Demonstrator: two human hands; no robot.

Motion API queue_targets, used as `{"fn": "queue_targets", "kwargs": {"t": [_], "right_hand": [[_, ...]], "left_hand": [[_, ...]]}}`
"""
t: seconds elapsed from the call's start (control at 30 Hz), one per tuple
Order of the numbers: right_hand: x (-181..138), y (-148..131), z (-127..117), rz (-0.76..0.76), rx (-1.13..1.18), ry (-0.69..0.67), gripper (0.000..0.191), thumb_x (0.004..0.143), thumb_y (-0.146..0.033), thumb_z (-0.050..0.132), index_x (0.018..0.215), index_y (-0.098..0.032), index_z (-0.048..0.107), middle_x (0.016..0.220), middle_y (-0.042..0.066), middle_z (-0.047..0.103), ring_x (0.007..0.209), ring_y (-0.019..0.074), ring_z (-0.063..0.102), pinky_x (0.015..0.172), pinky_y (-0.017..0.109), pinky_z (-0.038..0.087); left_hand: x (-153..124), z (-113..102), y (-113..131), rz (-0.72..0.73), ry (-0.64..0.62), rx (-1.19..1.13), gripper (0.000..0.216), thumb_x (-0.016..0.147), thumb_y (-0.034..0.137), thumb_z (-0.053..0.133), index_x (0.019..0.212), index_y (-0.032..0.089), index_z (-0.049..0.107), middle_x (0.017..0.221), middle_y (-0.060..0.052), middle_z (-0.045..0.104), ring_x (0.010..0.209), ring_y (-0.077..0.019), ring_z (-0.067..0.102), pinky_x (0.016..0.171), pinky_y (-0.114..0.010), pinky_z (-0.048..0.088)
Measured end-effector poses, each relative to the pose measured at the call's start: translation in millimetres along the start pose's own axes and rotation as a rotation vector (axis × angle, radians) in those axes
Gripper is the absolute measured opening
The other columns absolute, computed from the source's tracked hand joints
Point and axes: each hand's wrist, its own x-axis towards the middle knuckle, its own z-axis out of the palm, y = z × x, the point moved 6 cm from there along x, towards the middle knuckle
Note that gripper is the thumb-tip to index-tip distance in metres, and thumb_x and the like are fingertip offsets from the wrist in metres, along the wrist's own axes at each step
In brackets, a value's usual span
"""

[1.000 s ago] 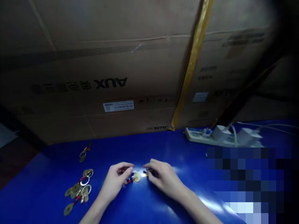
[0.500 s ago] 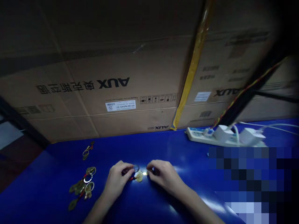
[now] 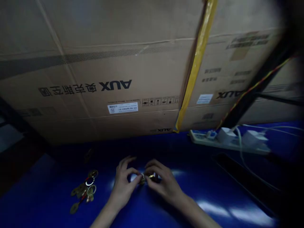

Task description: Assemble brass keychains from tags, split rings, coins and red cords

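My left hand [image 3: 125, 183] and my right hand [image 3: 162, 182] meet over the blue table. Thumb and index finger of the left pinch a small brass keychain [image 3: 142, 180], its other fingers raised and curved. Closed fingertips of the right press on the same piece from the other side, with a gold-coloured bit [image 3: 152, 175] glinting between them. Most of the keychain is covered by the fingers. Left of my hands lies a pile of keychains [image 3: 82, 191] with rings, coin-like brass discs and red beads. Farther back, another keychain [image 3: 88, 155] is barely visible in the shade.
Large cardboard boxes [image 3: 95, 63] stand along the back of the blue table [image 3: 133, 215]. At the right back is a white power strip [image 3: 201, 138] with white adapters [image 3: 226, 136] and cables. A long dark object [image 3: 244, 182] lies in front of it.
Both hands have drawn closer together, and their fingertips now meet at the keychain. The ring and disc that showed between them are mostly hidden. My left hand's other fingers have lifted.
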Motion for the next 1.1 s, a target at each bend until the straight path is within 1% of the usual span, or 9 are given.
{"fn": "queue_targets", "kwargs": {"t": [0.07,0.13,0.2,0.3,0.43,0.73,0.87,1.0,1.1], "right_hand": [[0,0,1,0.020,0.007,0.006,0.010,0.081,-0.015,0.059,0.087,-0.021,0.063,0.097,0.004,0.059,0.082,0.0148,0.060,0.066,0.023,0.049],[-1,1,2,0.038,-0.006,0.007,0.011,0.081,-0.015,0.060,0.087,-0.022,0.064,0.101,0.005,0.058,0.087,0.0160,0.060,0.071,0.025,0.050],[-1,2,1,0.050,-0.031,0.009,0.009,0.081,-0.017,0.060,0.086,-0.022,0.064,0.103,0.005,0.057,0.092,0.0177,0.059,0.076,0.027,0.050],[-1,4,-1,0.071,-0.067,0.013,0.007,0.083,-0.018,0.060,0.086,-0.023,0.064,0.104,0.006,0.056,0.096,0.0190,0.058,0.079,0.029,0.050],[-1,7,-3,0.080,-0.102,0.002,0.010,0.083,-0.016,0.059,0.087,-0.023,0.063,0.105,0.006,0.056,0.095,0.0184,0.058,0.078,0.029,0.050],[0,11,-3,0.072,-0.154,-0.024,0.013,0.081,-0.013,0.059,0.088,-0.023,0.062,0.102,0.004,0.055,0.092,0.0168,0.058,0.076,0.027,0.049],[1,9,-6,0.064,-0.183,-0.018,0.011,0.082,-0.016,0.060,0.089,-0.023,0.063,0.101,0.004,0.057,0.092,0.0179,0.059,0.077,0.028,0.050],[2,6,-6,0.065,-0.173,-0.014,0.009,0.084,-0.019,0.057,0.089,-0.023,0.063,0.099,0.004,0.057,0.090,0.0175,0.059,0.074,0.027,0.050],[1,9,-5,0.087,-0.205,-0.041,0.009,0.083,-0.019,0.058,0.089,-0.023,0.062,0.100,0.004,0.056,0.091,0.0180,0.058,0.074,0.028,0.050]], "left_hand": [[-1,1,1,0.016,0.016,0.025,0.007,0.080,0.024,0.065,0.075,0.025,0.069,0.132,-0.005,0.053,0.132,-0.0302,0.033,0.106,-0.056,0.028],[-2,1,4,0.029,0.019,0.040,0.008,0.081,0.023,0.065,0.075,0.025,0.069,0.134,-0.005,0.052,0.133,-0.0303,0.031,0.106,-0.058,0.027],[-2,0,6,0.044,0.021,0.049,0.008,0.081,0.022,0.065,0.074,0.025,0.069,0.135,-0.005,0.052,0.133,-0.0309,0.031,0.106,-0.059,0.027],[-1,-2,8,0.043,0.019,0.057,0.008,0.081,0.023,0.065,0.074,0.025,0.070,0.134,-0.005,0.052,0.133,-0.0318,0.032,0.106,-0.060,0.026],[0,-5,5,0.011,0.038,0.052,0.008,0.081,0.025,0.065,0.074,0.025,0.070,0.134,-0.005,0.052,0.133,-0.0311,0.033,0.106,-0.059,0.026],[2,-12,4,0.007,0.087,0.039,0.010,0.083,0.026,0.063,0.074,0.024,0.069,0.132,-0.005,0.053,0.132,-0.0294,0.034,0.107,-0.056,0.028],[3,-17,3,0.004,0.107,0.037,0.011,0.083,0.027,0.064,0.074,0.024,0.070,0.131,-0.006,0.054,0.132,-0.0298,0.034,0.107,-0.056,0.028],[3,-15,5,0.021,0.104,0.047,0.009,0.081,0.026,0.065,0.074,0.024,0.070,0.130,-0.006,0.055,0.131,-0.0299,0.035,0.106,-0.056,0.029],[2,-15,6,0.018,0.112,0.047,0.009,0.082,0.025,0.064,0.074,0.024,0.070,0.129,-0.006,0.055,0.131,-0.0297,0.036,0.106,-0.056,0.029]]}}
